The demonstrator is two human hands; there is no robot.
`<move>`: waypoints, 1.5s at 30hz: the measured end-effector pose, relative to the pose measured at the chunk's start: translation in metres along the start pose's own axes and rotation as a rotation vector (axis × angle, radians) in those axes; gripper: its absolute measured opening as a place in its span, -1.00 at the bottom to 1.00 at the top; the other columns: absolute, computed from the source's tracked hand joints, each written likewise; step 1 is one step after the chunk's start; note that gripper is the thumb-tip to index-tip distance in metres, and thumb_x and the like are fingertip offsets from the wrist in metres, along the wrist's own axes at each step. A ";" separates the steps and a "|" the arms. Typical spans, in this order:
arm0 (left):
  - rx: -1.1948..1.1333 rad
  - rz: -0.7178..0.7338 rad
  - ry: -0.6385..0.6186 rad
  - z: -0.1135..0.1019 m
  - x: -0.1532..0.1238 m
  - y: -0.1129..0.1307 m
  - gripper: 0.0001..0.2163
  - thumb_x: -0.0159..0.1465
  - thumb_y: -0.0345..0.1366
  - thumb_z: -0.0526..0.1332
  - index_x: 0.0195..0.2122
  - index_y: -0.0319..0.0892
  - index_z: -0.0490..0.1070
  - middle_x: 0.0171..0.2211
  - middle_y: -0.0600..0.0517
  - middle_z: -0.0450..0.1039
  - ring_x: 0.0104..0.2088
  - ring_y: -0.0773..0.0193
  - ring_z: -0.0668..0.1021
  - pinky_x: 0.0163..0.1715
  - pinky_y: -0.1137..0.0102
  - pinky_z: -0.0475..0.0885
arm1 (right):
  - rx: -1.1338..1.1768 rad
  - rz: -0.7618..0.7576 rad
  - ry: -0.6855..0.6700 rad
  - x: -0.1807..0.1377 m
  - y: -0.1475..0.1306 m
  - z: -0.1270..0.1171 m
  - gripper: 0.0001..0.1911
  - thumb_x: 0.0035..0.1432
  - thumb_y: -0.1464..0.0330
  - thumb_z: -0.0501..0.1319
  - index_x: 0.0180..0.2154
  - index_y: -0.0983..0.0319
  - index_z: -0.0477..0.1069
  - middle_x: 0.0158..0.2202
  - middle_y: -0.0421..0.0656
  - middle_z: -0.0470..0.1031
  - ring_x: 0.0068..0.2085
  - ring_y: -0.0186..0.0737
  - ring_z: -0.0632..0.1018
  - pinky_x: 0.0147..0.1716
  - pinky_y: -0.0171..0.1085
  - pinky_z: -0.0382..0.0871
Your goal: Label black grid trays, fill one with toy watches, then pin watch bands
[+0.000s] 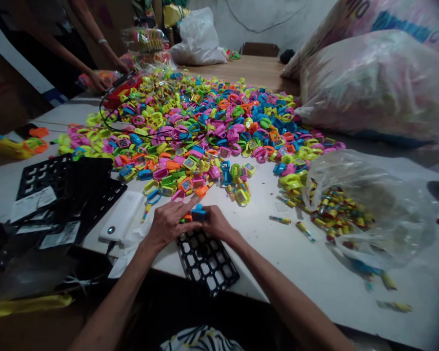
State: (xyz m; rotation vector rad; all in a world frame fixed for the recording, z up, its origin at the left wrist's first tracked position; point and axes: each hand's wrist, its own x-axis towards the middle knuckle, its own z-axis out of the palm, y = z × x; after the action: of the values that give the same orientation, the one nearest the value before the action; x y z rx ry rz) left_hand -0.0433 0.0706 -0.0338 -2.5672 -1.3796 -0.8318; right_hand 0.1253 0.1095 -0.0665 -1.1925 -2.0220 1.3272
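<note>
My left hand (170, 222) and my right hand (215, 224) meet at the far end of a black plastic grid tray (209, 265) lying at the table's near edge. Between the fingers of both hands is a small blue toy watch (198, 212), with an orange piece (188, 218) just beside it. My left forefinger stretches out towards the pile, the other fingers curl in. My right hand's fingers are closed around the blue piece. A huge pile of toy watches (205, 122) in pink, yellow, blue, green and orange spreads across the white table beyond.
Stacked black grid trays (64, 187) and a white power bank (121, 216) lie to the left. A clear bag of small wrapped candies (354, 209) sits at the right, large stuffed bags (376, 78) behind it. Another person's hands (106, 73) work at the far left corner.
</note>
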 end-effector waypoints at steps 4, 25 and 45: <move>-0.031 0.001 -0.032 -0.003 -0.002 -0.002 -0.60 0.22 -0.06 0.15 0.03 -0.11 0.36 -0.28 -0.03 0.51 -0.30 0.24 0.54 -0.32 0.43 0.40 | -0.311 -0.014 -0.044 -0.004 -0.008 -0.006 -0.85 -0.11 0.40 0.27 -0.39 0.29 0.48 -0.54 -0.22 0.44 -0.50 -0.31 0.38 -0.50 -0.38 0.18; 0.025 0.011 0.039 -0.005 -0.003 0.008 -0.71 0.24 -0.14 0.16 -0.13 -0.25 0.40 -0.29 -0.05 0.54 -0.33 0.25 0.57 -0.36 0.41 0.39 | 0.073 0.219 0.060 -0.021 0.005 -0.035 -0.94 -0.12 0.48 0.11 -0.57 0.28 0.31 -0.66 -0.24 0.36 -0.60 -0.37 0.40 -0.60 -0.44 0.28; 0.098 0.046 -0.045 -0.009 -0.009 -0.003 -0.63 0.28 -0.07 0.07 0.04 -0.09 0.35 -0.18 -0.04 0.50 -0.25 0.25 0.53 -0.30 0.41 0.40 | -0.561 0.330 0.335 0.014 0.009 -0.106 -0.62 0.04 0.46 0.19 -0.05 0.27 0.37 -0.15 0.02 0.46 -0.11 -0.07 0.46 -0.23 -0.25 0.27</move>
State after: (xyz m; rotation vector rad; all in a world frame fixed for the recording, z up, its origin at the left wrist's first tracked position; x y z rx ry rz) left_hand -0.0532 0.0622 -0.0315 -2.5475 -1.3333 -0.6856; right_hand 0.1991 0.1772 -0.0290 -1.9175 -2.0591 0.6183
